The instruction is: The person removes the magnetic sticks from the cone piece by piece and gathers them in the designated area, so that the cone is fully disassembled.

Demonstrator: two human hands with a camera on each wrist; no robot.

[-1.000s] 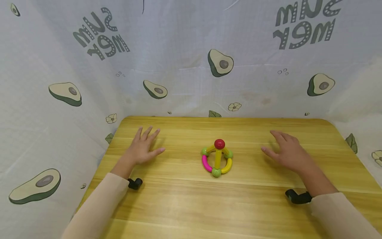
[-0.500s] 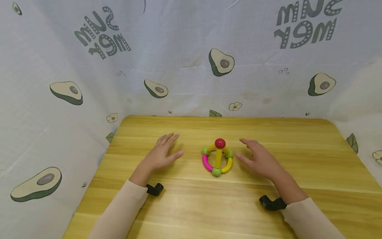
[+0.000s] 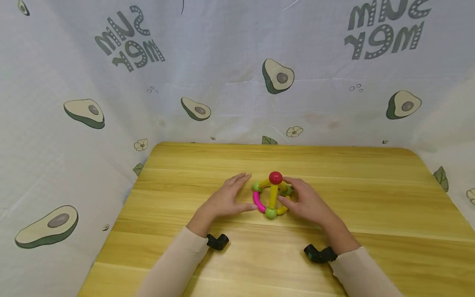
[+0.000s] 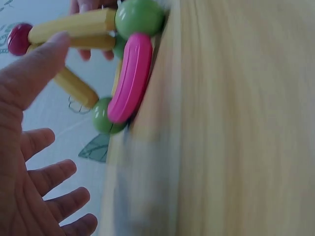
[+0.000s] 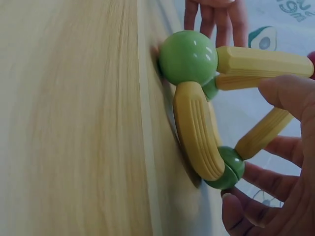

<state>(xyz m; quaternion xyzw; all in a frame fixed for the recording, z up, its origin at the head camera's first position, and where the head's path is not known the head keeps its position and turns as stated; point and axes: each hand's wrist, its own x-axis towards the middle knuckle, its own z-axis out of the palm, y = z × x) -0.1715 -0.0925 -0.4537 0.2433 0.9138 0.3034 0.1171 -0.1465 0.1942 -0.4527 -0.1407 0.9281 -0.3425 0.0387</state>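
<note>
A pyramid of magnetic building sticks and balls [image 3: 273,197] stands on the table: a red ball [image 3: 275,177] on top, straight yellow sticks sloping down to green balls [image 3: 271,213], and a ring of curved sticks below. My left hand [image 3: 224,199] is at its left, fingers spread and thumb near the pink curved stick [image 4: 132,78]. On the other side my right hand [image 3: 309,202] reaches round the right-hand green ball [image 5: 231,167], thumb apart from the fingers near a straight yellow stick [image 5: 268,61]. Whether its fingertips touch the ball I cannot tell.
The wooden table [image 3: 259,264] has rounded far corners. A white cloth [image 3: 230,53] with avocado prints hangs behind it and along the sides. A small black camera mount [image 3: 217,242] sits on my left wrist, another mount [image 3: 319,253] on my right.
Both hands have moved inward from the table's sides to the pyramid, the left going right and the right going left. The pyramid stays where it was on the table.
</note>
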